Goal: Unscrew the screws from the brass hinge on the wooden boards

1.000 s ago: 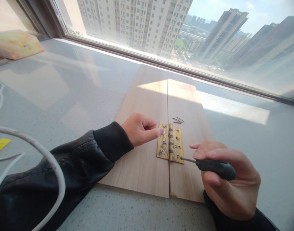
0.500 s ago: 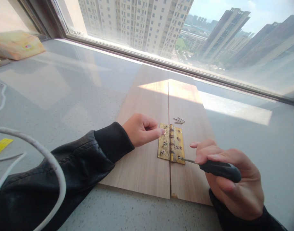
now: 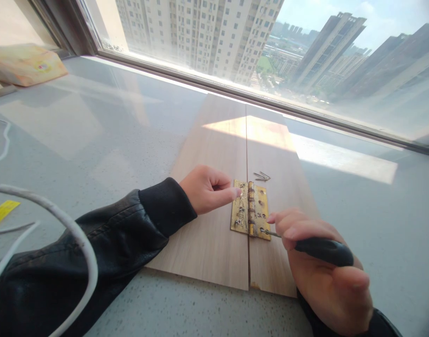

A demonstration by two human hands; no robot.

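Note:
Two pale wooden boards lie side by side on a grey stone sill, joined by a worn brass hinge. My left hand is curled, with its forefinger stretched out and pressing on the hinge's left leaf. My right hand grips a black-handled screwdriver; its thin shaft points left and its tip sits at the lower right corner of the hinge. A few loose screws lie on the right board just beyond the hinge.
A white cable loops over my left sleeve at the lower left. A yellow strip lies at the left edge. A flat tan package rests at the far left corner. The window frame runs behind the boards.
My right hand has turned around the screwdriver handle and shifted slightly left, fingers now closer to the hinge. The left hand and the boards have stayed put.

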